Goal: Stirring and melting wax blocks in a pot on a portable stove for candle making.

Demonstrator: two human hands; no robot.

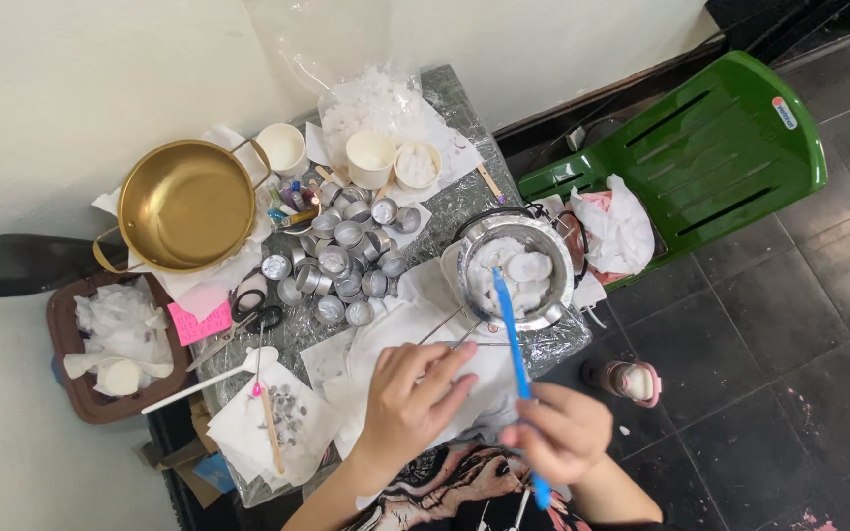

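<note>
Seen from above, centre of frame: one steel pot point(516, 269) of white wax chunks, stirred with one blue stick point(512, 344) pinched in the right hand point(561, 431), fingers closed around its lower half, at lower centre. Just left, the left hand point(407, 403), fingers curled loosely, resting on white paper point(395, 329) beside two thin metal rods point(455, 334); nothing clearly gripped. Left of the pot, a cluster of roughly twenty small silver tins point(346, 258), too crowded for an exact count. Upper centre: three white cups point(371, 157) and one clear bag of wax flakes point(376, 98). Upper left: one brass pan with two handles point(186, 205). Far left: one brown tray of crumpled tissue point(115, 334). Upper right: one green plastic chair point(710, 128). Lower left: one pair of scissors point(253, 313).
</note>
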